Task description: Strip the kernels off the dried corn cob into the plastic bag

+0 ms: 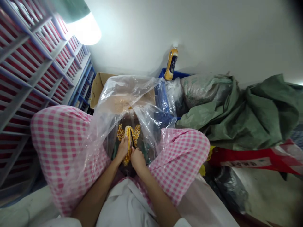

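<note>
My left hand (pixel 122 148) is wrapped round the side of a yellow corn cob (pixel 128 150), which stands lengthwise between my knees. A pale strip without kernels shows near its upper end. My right hand (pixel 138 160) is closed on a thin dark tool (pixel 132 137), whose shaft lies along the cob's right side; its exact kind is too small to make out. Loose corn kernels (pixel 136 131) lie beyond both hands, inside a clear plastic bag (pixel 110 90). The bag spreads over a cardboard box (pixel 97 88) and drapes over my legs.
Stacked slatted plastic crates (pixel 30 72) rise on the left, near a bright lamp (pixel 86 30). A yellow bottle (pixel 171 63) stands at a blue bin (pixel 163 101) by the wall. Green cloth (pixel 258 110) and a red bag (pixel 251 159) lie to the right.
</note>
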Motion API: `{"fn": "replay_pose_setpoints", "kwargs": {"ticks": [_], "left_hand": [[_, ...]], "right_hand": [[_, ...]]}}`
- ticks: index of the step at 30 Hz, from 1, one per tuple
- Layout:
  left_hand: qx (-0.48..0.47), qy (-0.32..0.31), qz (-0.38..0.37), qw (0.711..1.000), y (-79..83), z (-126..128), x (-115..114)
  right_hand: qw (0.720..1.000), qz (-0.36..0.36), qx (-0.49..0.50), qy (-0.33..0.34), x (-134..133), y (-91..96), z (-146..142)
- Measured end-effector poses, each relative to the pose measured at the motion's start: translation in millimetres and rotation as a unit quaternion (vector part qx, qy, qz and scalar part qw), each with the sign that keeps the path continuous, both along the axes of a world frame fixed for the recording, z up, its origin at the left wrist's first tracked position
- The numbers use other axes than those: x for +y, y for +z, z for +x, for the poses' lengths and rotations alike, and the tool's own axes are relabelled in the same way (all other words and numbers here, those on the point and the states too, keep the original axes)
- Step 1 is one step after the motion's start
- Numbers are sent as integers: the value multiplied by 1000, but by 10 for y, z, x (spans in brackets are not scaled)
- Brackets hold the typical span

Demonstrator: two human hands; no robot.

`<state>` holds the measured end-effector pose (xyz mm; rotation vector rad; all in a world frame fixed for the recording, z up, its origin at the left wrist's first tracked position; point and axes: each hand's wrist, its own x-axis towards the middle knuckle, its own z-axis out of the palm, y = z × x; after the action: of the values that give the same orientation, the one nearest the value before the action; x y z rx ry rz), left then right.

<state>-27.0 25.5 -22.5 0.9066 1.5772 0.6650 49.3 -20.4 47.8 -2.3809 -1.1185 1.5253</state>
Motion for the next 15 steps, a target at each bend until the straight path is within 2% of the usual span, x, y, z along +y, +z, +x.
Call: {"fn": "replay_pose_setpoints", "kwargs": {"ticks": [3,6,8,11,15], "left_hand": [[-54,8,0,998,14,24,14],[-156,4,-104,982,81,43,18],[-206,31,-142,968,118,52,26],[-200,76,-100,972,114,66,44],[-167,69,-38,983,34,80,49]], "right_hand": [[995,-7,88,-38,23,-15,54],[988,-17,133,-76,24,-18,124],[988,-1,120,-94,2,-6,169],[995,44,68,-59,-41,40,206],[999,50,-1,22,-19,133,201]]}}
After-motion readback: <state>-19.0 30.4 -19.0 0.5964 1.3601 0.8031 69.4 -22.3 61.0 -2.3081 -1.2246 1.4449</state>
